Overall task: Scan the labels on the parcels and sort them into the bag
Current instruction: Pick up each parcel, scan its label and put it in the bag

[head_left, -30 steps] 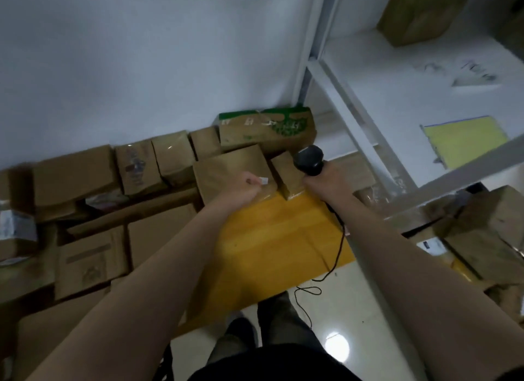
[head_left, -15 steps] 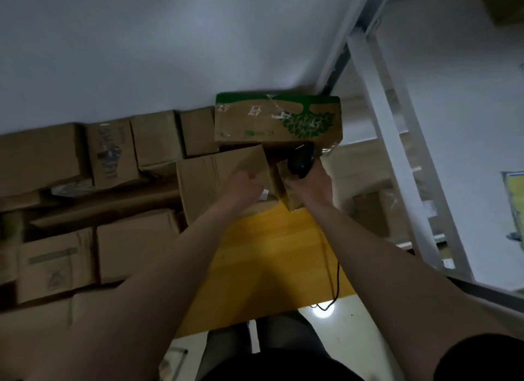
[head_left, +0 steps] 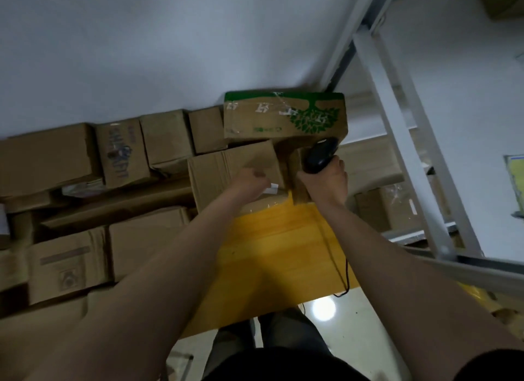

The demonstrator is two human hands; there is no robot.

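Observation:
My right hand [head_left: 326, 182] grips a black handheld scanner [head_left: 320, 155], whose cord [head_left: 337, 264] runs down across a yellow wooden board [head_left: 269, 261]. The scanner's head points toward a small brown parcel [head_left: 296, 165] wedged below a green-printed carton [head_left: 283, 115]. My left hand [head_left: 249, 183] pinches a small white slip [head_left: 273, 188] and rests against a plain brown parcel [head_left: 224, 170]. No bag shows in the head view.
Several brown cartons [head_left: 71, 165] are stacked along the white wall [head_left: 170, 40] at the left and fill the floor there. A white metal shelf frame [head_left: 408, 153] stands at the right with a taped parcel [head_left: 382, 207] beneath it. Glossy floor tile [head_left: 334, 309] lies by my legs.
The view has tilted toward the wall and the shelf slid right. Both hands moved up to the parcels, and the scanner now sits just below the green-printed carton.

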